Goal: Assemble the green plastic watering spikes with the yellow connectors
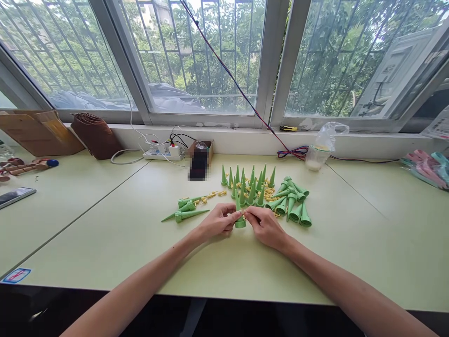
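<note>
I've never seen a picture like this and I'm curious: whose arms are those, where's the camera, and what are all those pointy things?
There's no robot here, just a person's two bare hands. The one picture comes from a camera worn on their head, looking forward and down, so you see almost what they see.

The left hand holds a green cone, pointy end up. The right hand has its fingertips right beside it; whatever they may pinch is too small to tell.

On the pale table, more cones stand upright behind the hands, with little yellow pieces among them. Other cones lie in a pile on the right, and a few lie on the left.
</note>
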`<action>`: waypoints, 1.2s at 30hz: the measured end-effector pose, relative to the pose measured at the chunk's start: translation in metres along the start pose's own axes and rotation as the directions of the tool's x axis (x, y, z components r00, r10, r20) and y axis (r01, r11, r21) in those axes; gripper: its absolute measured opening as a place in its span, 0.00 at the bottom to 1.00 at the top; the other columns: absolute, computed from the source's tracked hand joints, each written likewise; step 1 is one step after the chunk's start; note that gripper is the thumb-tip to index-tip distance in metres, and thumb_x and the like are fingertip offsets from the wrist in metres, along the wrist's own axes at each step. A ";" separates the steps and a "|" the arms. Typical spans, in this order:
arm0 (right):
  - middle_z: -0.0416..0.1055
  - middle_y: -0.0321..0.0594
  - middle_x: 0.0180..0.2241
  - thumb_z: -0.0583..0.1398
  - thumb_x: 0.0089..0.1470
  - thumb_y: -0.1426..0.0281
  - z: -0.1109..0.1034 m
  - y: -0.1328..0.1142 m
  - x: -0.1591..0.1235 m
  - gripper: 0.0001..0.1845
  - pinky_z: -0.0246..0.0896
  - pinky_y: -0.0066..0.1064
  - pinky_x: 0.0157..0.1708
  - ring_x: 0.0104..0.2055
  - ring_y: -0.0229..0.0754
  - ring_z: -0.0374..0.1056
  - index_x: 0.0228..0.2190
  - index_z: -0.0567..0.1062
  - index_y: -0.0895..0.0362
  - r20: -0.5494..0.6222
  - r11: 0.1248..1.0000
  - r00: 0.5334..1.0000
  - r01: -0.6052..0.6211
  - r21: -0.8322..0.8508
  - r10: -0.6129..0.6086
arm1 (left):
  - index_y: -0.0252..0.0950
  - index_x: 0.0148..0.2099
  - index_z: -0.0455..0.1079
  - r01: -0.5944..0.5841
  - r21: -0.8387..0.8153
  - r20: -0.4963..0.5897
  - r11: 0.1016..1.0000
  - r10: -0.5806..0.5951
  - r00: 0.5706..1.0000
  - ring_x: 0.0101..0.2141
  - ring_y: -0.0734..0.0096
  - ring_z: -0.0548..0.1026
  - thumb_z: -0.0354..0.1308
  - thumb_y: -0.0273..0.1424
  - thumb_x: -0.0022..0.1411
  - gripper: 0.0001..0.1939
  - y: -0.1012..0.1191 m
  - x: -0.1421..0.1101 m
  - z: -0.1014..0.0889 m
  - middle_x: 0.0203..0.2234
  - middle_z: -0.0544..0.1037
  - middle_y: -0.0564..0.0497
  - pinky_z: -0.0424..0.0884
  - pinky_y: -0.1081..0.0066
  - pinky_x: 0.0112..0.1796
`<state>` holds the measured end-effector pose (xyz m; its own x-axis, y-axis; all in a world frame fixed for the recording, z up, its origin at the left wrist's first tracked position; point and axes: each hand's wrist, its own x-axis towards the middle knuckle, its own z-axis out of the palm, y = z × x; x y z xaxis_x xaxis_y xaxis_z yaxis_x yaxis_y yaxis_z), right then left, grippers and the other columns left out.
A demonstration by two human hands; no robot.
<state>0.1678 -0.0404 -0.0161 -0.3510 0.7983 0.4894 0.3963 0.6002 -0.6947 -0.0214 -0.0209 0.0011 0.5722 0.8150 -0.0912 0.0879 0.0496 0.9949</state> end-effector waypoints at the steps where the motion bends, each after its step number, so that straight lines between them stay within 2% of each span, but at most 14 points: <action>1: 0.55 0.32 0.21 0.50 0.65 0.67 0.000 0.000 0.000 0.18 0.45 0.28 0.26 0.24 0.35 0.50 0.22 0.57 0.56 0.002 1.000 1.000 0.001 -0.003 -0.001 | 0.35 0.32 0.61 -0.008 0.009 -0.005 1.000 0.008 1.000 0.14 0.84 0.52 0.59 0.49 0.60 0.22 -0.001 0.000 0.000 0.16 0.53 0.63 0.49 0.78 0.16; 6: 0.56 0.32 0.21 0.50 0.64 0.67 0.001 0.001 0.000 0.18 0.45 0.28 0.25 0.23 0.34 0.50 0.22 0.58 0.56 -0.001 1.000 1.000 -0.025 -0.011 0.025 | 0.33 0.36 0.66 -0.094 0.162 -0.039 0.982 0.101 0.994 0.15 0.82 0.54 0.56 0.48 0.63 0.21 -0.005 0.001 -0.001 0.17 0.56 0.60 0.51 0.78 0.17; 11: 0.55 0.31 0.20 0.51 0.63 0.67 0.001 0.000 0.000 0.18 0.44 0.28 0.25 0.23 0.34 0.50 0.21 0.57 0.56 -0.002 0.998 0.998 -0.059 -0.002 0.059 | 0.32 0.34 0.67 -0.158 0.347 -0.060 0.925 0.190 0.980 0.17 0.80 0.56 0.54 0.45 0.65 0.19 -0.002 0.000 0.000 0.17 0.58 0.59 0.54 0.77 0.18; 15: 0.57 0.32 0.20 0.51 0.63 0.66 0.000 -0.002 0.001 0.19 0.45 0.28 0.25 0.23 0.35 0.51 0.21 0.58 0.56 0.001 0.993 0.994 -0.114 0.017 0.114 | 0.31 0.34 0.69 -0.202 0.473 -0.086 0.858 0.273 0.958 0.20 0.79 0.59 0.54 0.40 0.65 0.16 -0.001 0.001 0.002 0.21 0.64 0.56 0.55 0.77 0.20; 21: 0.60 0.34 0.19 0.50 0.63 0.65 -0.001 -0.004 0.002 0.20 0.46 0.29 0.24 0.22 0.36 0.53 0.20 0.63 0.56 0.001 0.987 0.987 -0.159 0.012 0.159 | 0.31 0.33 0.69 -0.256 0.589 -0.080 0.766 0.371 0.925 0.21 0.79 0.59 0.54 0.35 0.66 0.12 -0.002 0.000 0.005 0.22 0.65 0.55 0.55 0.77 0.22; 27: 0.57 0.32 0.16 0.51 0.63 0.64 -0.001 -0.003 0.004 0.20 0.46 0.28 0.23 0.20 0.35 0.53 0.20 0.65 0.56 0.017 0.975 0.976 -0.218 0.044 0.217 | 0.33 0.31 0.69 -0.304 0.669 -0.044 0.678 0.444 0.895 0.23 0.76 0.60 0.54 0.33 0.66 0.12 0.000 -0.001 0.007 0.21 0.66 0.55 0.58 0.75 0.25; 30: 0.58 0.32 0.17 0.50 0.63 0.65 -0.001 -0.002 0.004 0.20 0.47 0.28 0.24 0.21 0.35 0.54 0.21 0.64 0.56 0.008 0.980 0.981 -0.195 0.036 0.195 | 0.32 0.31 0.68 -0.290 0.619 -0.059 0.730 0.411 0.910 0.22 0.77 0.59 0.54 0.34 0.65 0.13 0.000 0.000 0.006 0.22 0.66 0.54 0.57 0.76 0.24; 36: 0.62 0.34 0.21 0.48 0.65 0.64 -0.001 -0.002 0.002 0.19 0.50 0.28 0.27 0.24 0.36 0.56 0.23 0.62 0.55 0.006 0.994 0.994 -0.112 0.012 0.112 | 0.31 0.35 0.68 -0.208 0.337 -0.051 0.918 0.238 0.970 0.19 0.81 0.55 0.55 0.43 0.64 0.18 0.002 0.001 0.002 0.20 0.61 0.57 0.53 0.77 0.19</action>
<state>0.1671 -0.0404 -0.0135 -0.3095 0.8599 0.4058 0.4228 0.5067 -0.7513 -0.0187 -0.0214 0.0029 0.5344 0.8316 0.1510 0.2365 -0.3187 0.9179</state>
